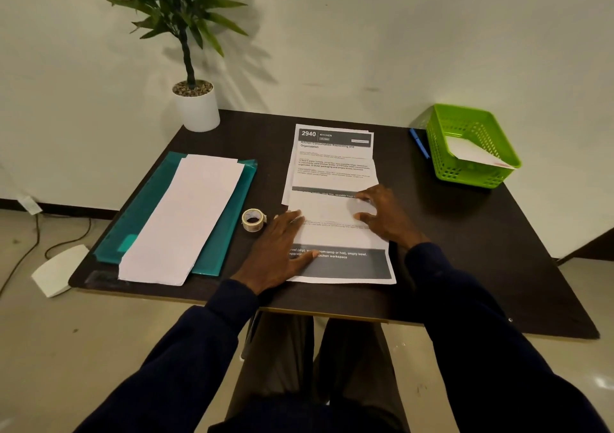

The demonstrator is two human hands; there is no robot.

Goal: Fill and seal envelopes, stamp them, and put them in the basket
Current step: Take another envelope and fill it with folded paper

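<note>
A printed sheet (335,233) lies on the dark table in front of me, part folded over itself, on top of other printed sheets (332,157). My left hand (282,250) lies flat on its left edge, fingers spread. My right hand (382,213) presses on the fold at its right side. A stack of white envelopes (186,220) rests on a teal folder (229,233) to the left. A roll of clear tape (253,220) stands between the folder and the sheet. The green basket (442,153) at the back right holds a white envelope (471,152).
A blue pen (419,142) lies just left of the basket. A potted plant (196,100) stands at the table's back left corner. Cables and a white object (56,270) lie on the floor to the left. The wall runs close behind the table.
</note>
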